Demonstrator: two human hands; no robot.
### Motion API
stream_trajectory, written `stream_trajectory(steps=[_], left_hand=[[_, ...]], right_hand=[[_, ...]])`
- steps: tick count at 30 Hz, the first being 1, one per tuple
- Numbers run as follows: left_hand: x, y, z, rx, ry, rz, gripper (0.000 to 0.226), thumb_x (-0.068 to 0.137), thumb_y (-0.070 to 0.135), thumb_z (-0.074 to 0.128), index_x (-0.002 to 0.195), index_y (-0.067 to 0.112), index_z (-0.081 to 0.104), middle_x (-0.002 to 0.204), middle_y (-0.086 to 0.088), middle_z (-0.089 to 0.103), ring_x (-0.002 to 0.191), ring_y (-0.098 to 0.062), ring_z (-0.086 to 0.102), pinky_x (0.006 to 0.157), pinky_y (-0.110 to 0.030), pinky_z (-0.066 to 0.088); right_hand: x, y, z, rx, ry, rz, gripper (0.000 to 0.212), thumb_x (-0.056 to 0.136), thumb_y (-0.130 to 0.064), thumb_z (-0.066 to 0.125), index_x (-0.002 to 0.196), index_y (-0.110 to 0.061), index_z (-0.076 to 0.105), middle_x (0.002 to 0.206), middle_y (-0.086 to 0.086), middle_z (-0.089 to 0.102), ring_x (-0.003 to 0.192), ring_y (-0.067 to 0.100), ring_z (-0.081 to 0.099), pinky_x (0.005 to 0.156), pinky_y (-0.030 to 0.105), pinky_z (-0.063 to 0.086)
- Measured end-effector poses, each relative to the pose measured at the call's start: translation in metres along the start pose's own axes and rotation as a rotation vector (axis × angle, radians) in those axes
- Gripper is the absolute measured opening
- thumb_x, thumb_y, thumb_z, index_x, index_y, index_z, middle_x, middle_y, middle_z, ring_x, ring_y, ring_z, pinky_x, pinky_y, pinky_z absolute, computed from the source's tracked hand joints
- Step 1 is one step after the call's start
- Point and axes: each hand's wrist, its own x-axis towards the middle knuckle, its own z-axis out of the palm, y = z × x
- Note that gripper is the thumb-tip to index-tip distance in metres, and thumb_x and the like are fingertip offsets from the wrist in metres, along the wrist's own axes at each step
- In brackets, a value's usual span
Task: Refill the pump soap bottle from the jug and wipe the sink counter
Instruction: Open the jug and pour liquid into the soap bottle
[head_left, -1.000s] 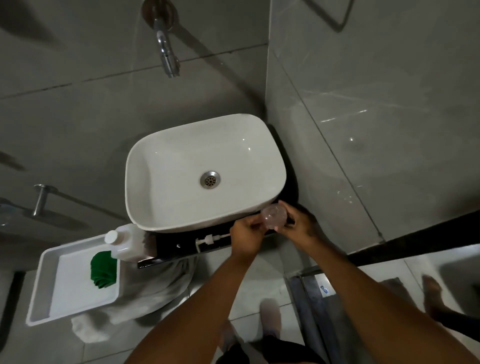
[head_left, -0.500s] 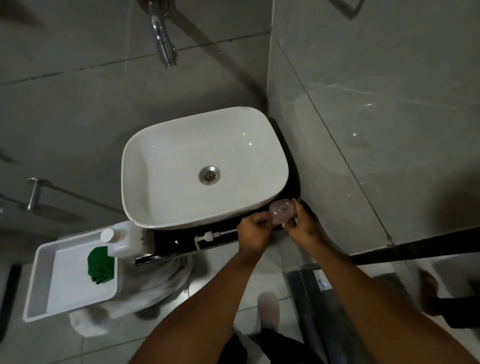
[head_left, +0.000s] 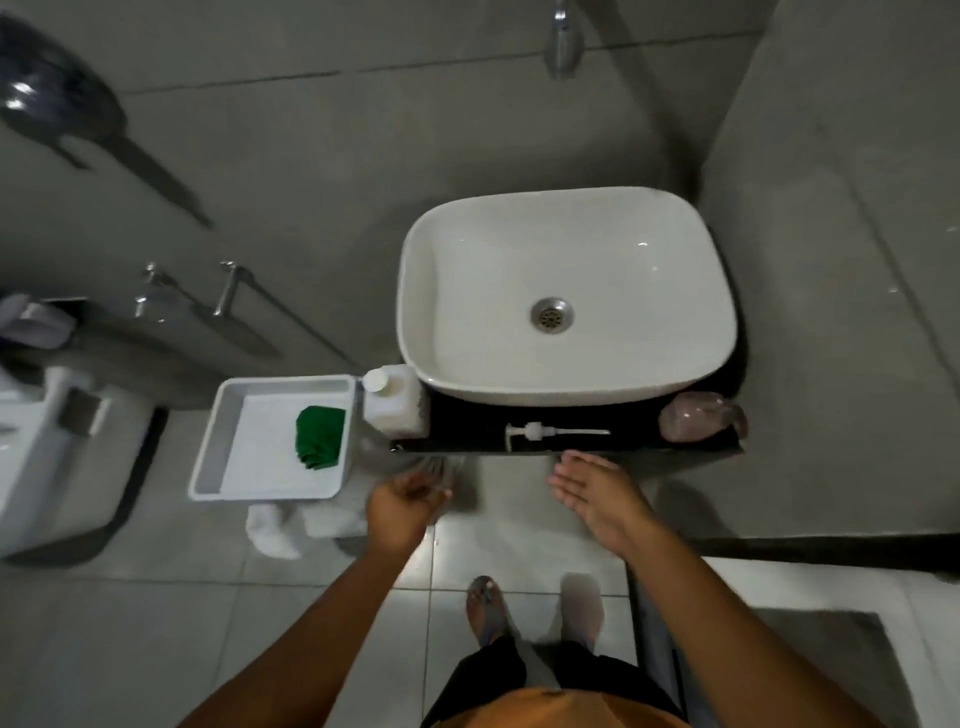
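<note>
The clear pinkish soap bottle (head_left: 698, 418) lies on its side at the right end of the black counter (head_left: 467, 423), without its pump. The white pump head (head_left: 550, 432) lies flat on the counter in front of the white sink basin (head_left: 566, 296). A white jug (head_left: 392, 400) with a white cap stands at the counter's left end. My right hand (head_left: 597, 488) hovers palm up, fingers apart, just in front of the counter edge below the pump. My left hand (head_left: 410, 499) is blurred, below the jug, with nothing visible in it.
A white tray (head_left: 234, 415) left of the counter holds a folded green cloth (head_left: 319, 439). White cloth (head_left: 291, 525) hangs below the tray. A wall tap (head_left: 561, 41) juts out above the basin. A towel rail (head_left: 228, 291) and a white toilet (head_left: 47, 452) stand at the left.
Both hands let go of the soap bottle, which now lies on the counter's right end. The hands drew back toward me and apart, the left one going leftward. The view swung left.
</note>
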Motion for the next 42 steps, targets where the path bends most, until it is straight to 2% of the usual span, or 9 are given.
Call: stream_trajectory(steps=[5, 9, 15, 18, 21, 23, 29, 33, 42], left_hand=[[0.05, 0.029, -0.066, 0.031, -0.063, 0.213, 0.068, 0.073, -0.013, 0.083, 0.128, 0.013, 0.054, 0.113, -0.001, 0.063, 0.101, -0.02, 0.064, 0.092, -0.033, 0.054], [0.098, 0.051, -0.089, 0.195, -0.12, 0.367, 0.113, 0.063, 0.005, 0.095, 0.156, 0.028, 0.036, 0.139, 0.003, 0.054, 0.126, -0.008, 0.052, 0.097, -0.014, 0.046], [0.12, 0.059, -0.091, 0.214, -0.212, 0.433, 0.082, 0.061, 0.008, 0.095, 0.135, 0.023, 0.061, 0.129, 0.001, 0.068, 0.126, -0.019, 0.062, 0.104, -0.044, 0.053], [0.12, 0.054, -0.093, 0.218, -0.199, 0.458, 0.082, 0.056, 0.015, 0.098, 0.13, 0.024, 0.064, 0.123, 0.007, 0.071, 0.117, -0.012, 0.066, 0.102, -0.04, 0.055], [0.107, 0.054, -0.093, 0.265, -0.223, 0.544, 0.08, 0.053, 0.027, 0.097, 0.125, 0.036, 0.063, 0.114, 0.031, 0.067, 0.108, 0.002, 0.066, 0.097, -0.028, 0.057], [0.097, 0.056, -0.091, 0.27, -0.244, 0.595, 0.081, 0.053, 0.029, 0.095, 0.125, 0.042, 0.06, 0.115, 0.035, 0.064, 0.107, 0.001, 0.066, 0.094, -0.024, 0.057], [0.075, 0.058, -0.085, 0.215, -0.228, 0.58, 0.076, 0.053, 0.026, 0.099, 0.117, 0.046, 0.062, 0.11, 0.031, 0.067, 0.104, 0.005, 0.067, 0.088, -0.014, 0.055], [0.067, 0.058, -0.083, 0.176, -0.226, 0.57, 0.079, 0.053, 0.022, 0.099, 0.122, 0.039, 0.064, 0.112, 0.027, 0.066, 0.103, 0.006, 0.066, 0.081, -0.011, 0.054], [0.057, 0.06, -0.081, 0.176, -0.219, 0.532, 0.085, 0.054, 0.021, 0.099, 0.131, 0.027, 0.063, 0.112, 0.025, 0.064, 0.103, 0.001, 0.066, 0.084, -0.012, 0.055]], right_hand=[[0.002, 0.01, 0.105, -0.16, -0.212, 0.048, 0.005, 0.094, -0.014, 0.064, 0.099, -0.012, 0.065, 0.106, 0.016, 0.064, 0.09, 0.026, 0.066, 0.083, 0.036, 0.054], [0.004, 0.006, 0.157, -0.253, -0.262, -0.004, 0.018, 0.092, -0.019, 0.068, 0.108, -0.011, 0.065, 0.108, 0.015, 0.065, 0.099, 0.028, 0.067, 0.079, 0.034, 0.056], [0.002, -0.005, 0.188, -0.432, -0.259, -0.069, 0.049, 0.091, -0.022, 0.07, 0.132, -0.001, 0.055, 0.108, 0.014, 0.066, 0.101, 0.028, 0.067, 0.08, 0.032, 0.057], [-0.005, -0.019, 0.189, -0.709, -0.182, -0.247, 0.051, 0.081, -0.033, 0.08, 0.123, -0.009, 0.065, 0.1, 0.005, 0.072, 0.087, 0.016, 0.07, 0.08, 0.032, 0.06], [-0.022, -0.036, 0.196, -1.141, -0.043, -0.676, 0.054, 0.065, -0.063, 0.078, 0.103, -0.026, 0.07, 0.082, -0.009, 0.069, 0.074, 0.002, 0.064, 0.069, 0.019, 0.053], [-0.034, -0.044, 0.207, -1.363, -0.024, -0.814, 0.059, 0.061, -0.074, 0.07, 0.093, -0.024, 0.072, 0.075, -0.008, 0.065, 0.071, 0.008, 0.063, 0.065, 0.023, 0.052], [-0.059, -0.07, 0.222, -1.854, -0.351, -0.874, 0.036, 0.076, -0.026, 0.073, 0.112, -0.028, 0.071, 0.104, -0.004, 0.062, 0.091, 0.019, 0.062, 0.074, 0.032, 0.054], [-0.071, -0.079, 0.217, -1.834, -0.331, -0.894, 0.048, 0.071, -0.039, 0.078, 0.114, -0.024, 0.064, 0.102, -0.001, 0.064, 0.09, 0.021, 0.064, 0.074, 0.038, 0.058], [-0.081, -0.084, 0.205, -1.809, -0.392, -0.942, 0.037, 0.079, -0.026, 0.073, 0.116, -0.029, 0.069, 0.106, -0.005, 0.056, 0.094, 0.018, 0.059, 0.078, 0.03, 0.052]])
